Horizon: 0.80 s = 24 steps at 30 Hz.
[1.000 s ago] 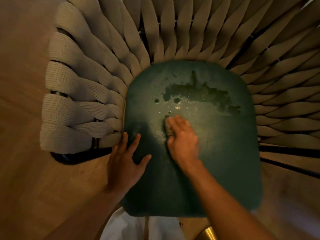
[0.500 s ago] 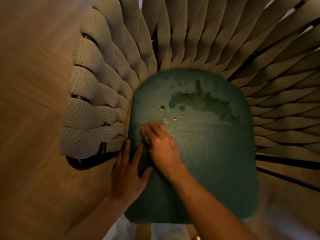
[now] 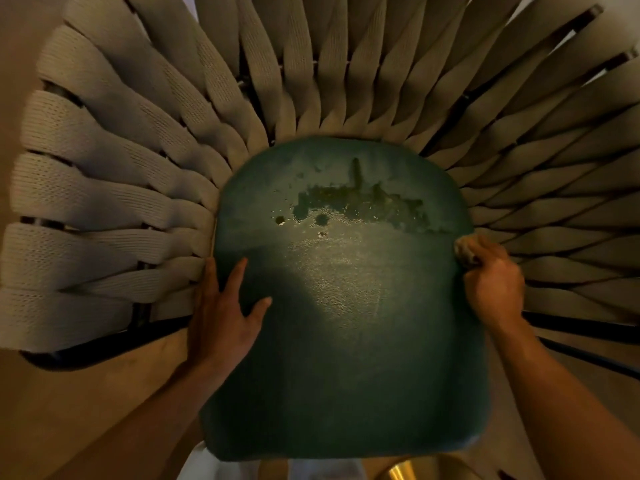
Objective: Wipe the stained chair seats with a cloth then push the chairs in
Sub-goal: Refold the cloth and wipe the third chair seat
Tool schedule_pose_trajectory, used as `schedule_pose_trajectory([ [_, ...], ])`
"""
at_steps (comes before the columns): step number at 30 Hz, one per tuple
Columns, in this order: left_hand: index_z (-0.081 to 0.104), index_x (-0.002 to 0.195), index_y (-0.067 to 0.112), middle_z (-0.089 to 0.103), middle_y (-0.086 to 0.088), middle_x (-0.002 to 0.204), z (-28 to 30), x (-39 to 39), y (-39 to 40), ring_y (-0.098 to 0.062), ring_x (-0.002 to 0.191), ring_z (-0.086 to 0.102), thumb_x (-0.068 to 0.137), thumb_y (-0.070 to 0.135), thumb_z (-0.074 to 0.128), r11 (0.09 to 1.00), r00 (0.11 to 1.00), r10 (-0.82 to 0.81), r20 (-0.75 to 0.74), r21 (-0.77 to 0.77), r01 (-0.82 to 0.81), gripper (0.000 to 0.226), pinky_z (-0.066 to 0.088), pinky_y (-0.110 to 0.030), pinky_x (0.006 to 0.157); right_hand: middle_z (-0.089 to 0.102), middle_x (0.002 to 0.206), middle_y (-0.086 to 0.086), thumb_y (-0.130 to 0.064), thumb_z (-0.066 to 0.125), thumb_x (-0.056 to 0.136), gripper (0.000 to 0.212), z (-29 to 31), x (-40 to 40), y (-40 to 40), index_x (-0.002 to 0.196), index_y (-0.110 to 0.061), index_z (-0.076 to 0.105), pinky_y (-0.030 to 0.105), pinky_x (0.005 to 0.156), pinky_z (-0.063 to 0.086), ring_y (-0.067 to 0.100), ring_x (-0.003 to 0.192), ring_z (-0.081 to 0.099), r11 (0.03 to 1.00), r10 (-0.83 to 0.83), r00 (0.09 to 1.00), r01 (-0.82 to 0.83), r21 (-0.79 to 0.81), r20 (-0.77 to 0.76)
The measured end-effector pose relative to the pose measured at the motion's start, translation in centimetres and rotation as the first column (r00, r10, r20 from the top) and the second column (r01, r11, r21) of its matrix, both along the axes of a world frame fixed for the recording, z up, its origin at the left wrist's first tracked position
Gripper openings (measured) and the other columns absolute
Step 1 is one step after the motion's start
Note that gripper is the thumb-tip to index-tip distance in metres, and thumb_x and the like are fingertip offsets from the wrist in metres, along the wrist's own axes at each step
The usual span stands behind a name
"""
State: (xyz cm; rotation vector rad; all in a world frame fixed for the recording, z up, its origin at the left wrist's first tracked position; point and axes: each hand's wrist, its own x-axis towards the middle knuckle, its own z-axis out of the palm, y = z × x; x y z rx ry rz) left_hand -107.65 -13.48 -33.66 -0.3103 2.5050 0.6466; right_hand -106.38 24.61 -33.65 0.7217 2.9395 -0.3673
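A dark green seat cushion (image 3: 346,358) fills the middle of the head view, with a dark wet stain (image 3: 360,202) across its far part and small spots to the stain's left. My left hand (image 3: 225,313) lies flat with fingers spread on the cushion's left edge. At the cushion's right edge my right hand (image 3: 491,282) grips a small bunched cloth (image 3: 465,249), of which only a pale wad shows past the fingers.
Wide beige woven straps (image 3: 114,188) fan out around the seat as the chair's back and arms, on a dark frame (image 3: 581,327). Wooden floor (image 3: 86,410) lies on the left. A brass-coloured object (image 3: 401,471) shows at the bottom edge.
My right hand with the cloth has swept from the seat's left-centre across to its right edge. My left hand has stayed on the left edge. The stain looks unchanged.
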Motion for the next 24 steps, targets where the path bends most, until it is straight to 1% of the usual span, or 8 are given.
schedule_pose_trajectory([
  [2, 0.017, 0.149, 0.043, -0.007, 0.002, 0.161, 0.0, -0.2, 0.0, -0.027, 0.148, 0.002, 0.087, 0.051, 0.059, 1.0, 1.0, 0.014, -0.011, -0.01, -0.014, 0.076, 0.027, -0.051, 0.114, 0.056, 0.132, 0.018, -0.007, 0.041, 0.066, 0.058, -0.4, 0.0, 0.3, 0.12, -0.004, 0.063, 0.04, 0.104, 0.041, 0.036, 0.119, 0.053, 0.999, -0.036, 0.999, 0.036, -0.002, -0.036],
  [5, 0.02, 0.149, 0.043, -0.003, 0.002, 0.162, -0.1, -0.2, 0.0, -0.026, 0.148, 0.005, 0.086, 0.048, 0.062, 0.999, 0.999, 0.047, -0.018, 0.01, -0.047, 0.076, 0.025, -0.049, 0.115, 0.058, 0.128, 0.018, 0.011, 0.049, 0.069, 0.052, -1.3, -0.2, -1.5, 0.117, -0.003, 0.065, 0.027, 0.098, 0.039, 0.035, 0.112, 0.057, 0.991, -0.12, 0.981, 0.11, -0.071, -0.152],
  [7, 0.022, 0.149, 0.042, -0.002, 0.003, 0.162, 0.0, -0.2, 0.2, -0.026, 0.148, 0.005, 0.086, 0.046, 0.064, 0.998, 0.998, 0.061, -0.024, 0.025, -0.06, 0.076, 0.023, -0.048, 0.116, 0.057, 0.129, 0.014, 0.014, 0.051, 0.069, 0.053, -1.3, -0.4, -3.2, 0.116, -0.006, 0.065, 0.028, 0.094, 0.04, 0.033, 0.112, 0.057, 0.983, -0.168, 0.964, 0.15, -0.102, -0.205],
  [9, 0.025, 0.148, 0.042, -0.001, 0.004, 0.162, 0.1, -0.2, 0.2, -0.025, 0.148, 0.005, 0.085, 0.045, 0.065, 0.995, 0.996, 0.082, -0.029, 0.055, -0.081, 0.075, 0.023, -0.047, 0.116, 0.055, 0.133, 0.014, 0.012, 0.052, 0.069, 0.055, -1.2, -0.5, -4.7, 0.119, -0.007, 0.064, 0.031, 0.098, 0.04, 0.032, 0.118, 0.054, 0.983, -0.16, 0.963, 0.135, -0.122, -0.218],
  [12, 0.03, 0.146, 0.043, 0.002, 0.007, 0.161, 0.1, -0.2, -0.3, -0.023, 0.148, 0.007, 0.082, 0.043, 0.07, 0.988, 0.993, 0.112, -0.029, 0.111, -0.108, 0.076, 0.024, -0.047, 0.116, 0.054, 0.135, 0.016, 0.007, 0.054, 0.069, 0.06, -1.1, -0.8, -8.1, 0.126, -0.008, 0.061, 0.04, 0.108, 0.037, 0.031, 0.126, 0.049, 0.991, -0.045, 0.977, 0.017, -0.131, -0.21],
  [17, 0.04, 0.142, 0.039, 0.012, 0.009, 0.16, 0.2, -0.2, -1.0, -0.017, 0.146, 0.013, 0.075, 0.037, 0.078, 0.965, 0.983, 0.179, -0.047, 0.203, -0.165, 0.077, 0.026, -0.042, 0.114, 0.053, 0.137, 0.014, 0.007, 0.064, 0.074, 0.06, -0.7, -2.2, -18.0, 0.13, -0.012, 0.057, 0.049, 0.107, 0.036, 0.036, 0.13, 0.044, 0.951, 0.161, 0.98, -0.186, -0.246, -0.117],
  [21, 0.049, 0.138, 0.024, 0.043, -0.002, 0.147, -0.5, 0.4, -1.6, -0.019, 0.134, 0.04, 0.076, 0.024, 0.079, 0.918, 0.942, 0.323, -0.095, 0.273, -0.287, 0.069, 0.035, -0.029, 0.104, 0.058, 0.131, 0.012, 0.003, 0.067, 0.07, 0.056, -0.4, -3.5, -26.7, 0.124, -0.011, 0.061, 0.04, 0.097, 0.047, 0.033, 0.126, 0.049, 0.862, 0.394, 0.906, -0.423, -0.279, -0.153],
  [24, 0.051, 0.133, 0.01, 0.058, -0.004, 0.128, -0.6, 1.2, -2.0, -0.018, 0.115, 0.054, 0.081, 0.004, 0.07, 0.888, 0.896, 0.409, -0.173, 0.301, -0.347, 0.055, 0.034, -0.01, 0.085, 0.06, 0.123, 0.006, -0.009, 0.066, 0.077, 0.038, -0.7, -4.8, -31.8, 0.114, -0.015, 0.065, 0.033, 0.085, 0.051, 0.028, 0.122, 0.049, 0.748, 0.509, 0.834, -0.55, -0.371, -0.211],
])
